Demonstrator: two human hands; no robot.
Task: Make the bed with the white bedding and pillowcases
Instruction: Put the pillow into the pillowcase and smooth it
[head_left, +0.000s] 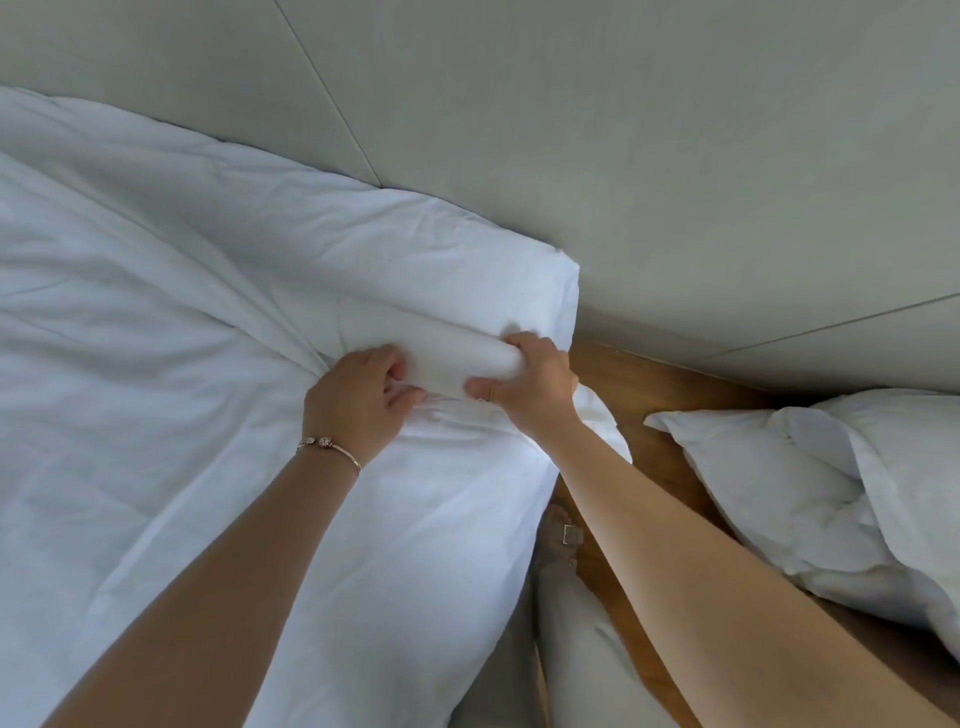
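No brand, label or writing can be read anywhere in the view. The count: two hands, one duvet, two pillows, one bracelet, one foot in a sandal.

The white duvet (208, 322) covers the bed across the left and middle of the view, creased, with its corner lying near the grey padded headboard (623, 130). Near that corner a fold of the duvet is bunched up into a thick roll, and both hands are on it.

The left hand (358, 395) sits at the left end of the roll. Its fingers are curled down into the cloth and its thumb pinches a ridge of fabric below the roll. On its wrist is a thin bracelet (330, 447) with small beads.

The right hand (524, 379) grips the right end of the roll, fingers wrapped over the top and thumb pressed on the near side, so the cloth is clamped between them. The two hands are close together, thumbs nearly meeting.

To the right of the bed a strip of wooden floor (660, 457) shows. On it, at the right edge, lie the pillows (810, 493) in white cases, one partly over the other, well apart from the hands. Beside the bed edge, under the right forearm, a foot (558, 540) in a sandal stands on the floor, with a pale trouser leg below it.
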